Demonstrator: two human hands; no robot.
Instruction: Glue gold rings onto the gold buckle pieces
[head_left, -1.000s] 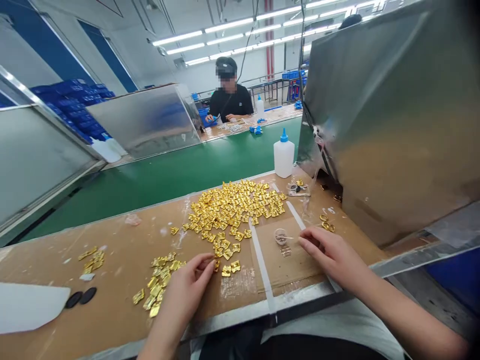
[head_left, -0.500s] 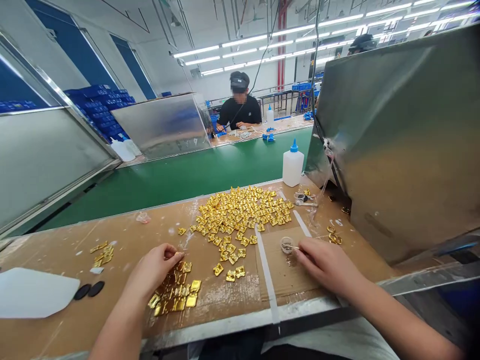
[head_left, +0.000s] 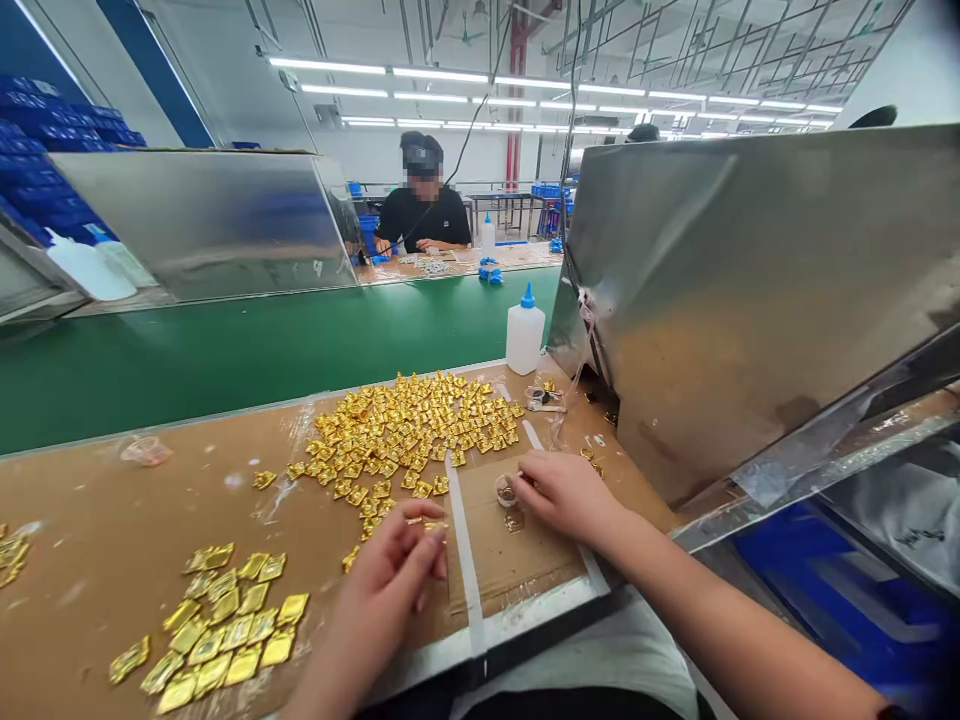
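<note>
My left hand (head_left: 394, 575) is closed, with a small gold metal piece (head_left: 433, 525) showing at its fingertips, partly hidden by the fingers. It hovers over the table, left of a white tape strip. My right hand (head_left: 566, 495) is closed in a pinch at a small round clear cup (head_left: 506, 490) on a cardboard sheet (head_left: 517, 555). The thin stick it held earlier is mostly hidden by the fingers. Beyond both hands spreads a heap of gold metal pieces (head_left: 420, 420). Flat gold pieces (head_left: 236, 630) lie in rough rows left of my left hand.
A white bottle with a blue cap (head_left: 525, 335) stands behind the heap. A metal partition (head_left: 750, 300) rises on the right. A green belt (head_left: 262, 345) runs behind the table, and a person (head_left: 424, 215) sits across it. Gold rings (head_left: 589, 455) lie beyond my right hand.
My left hand has moved right, away from the rows of flat gold pieces towards the cardboard sheet. My right hand stays at the cup. The view has turned right.
</note>
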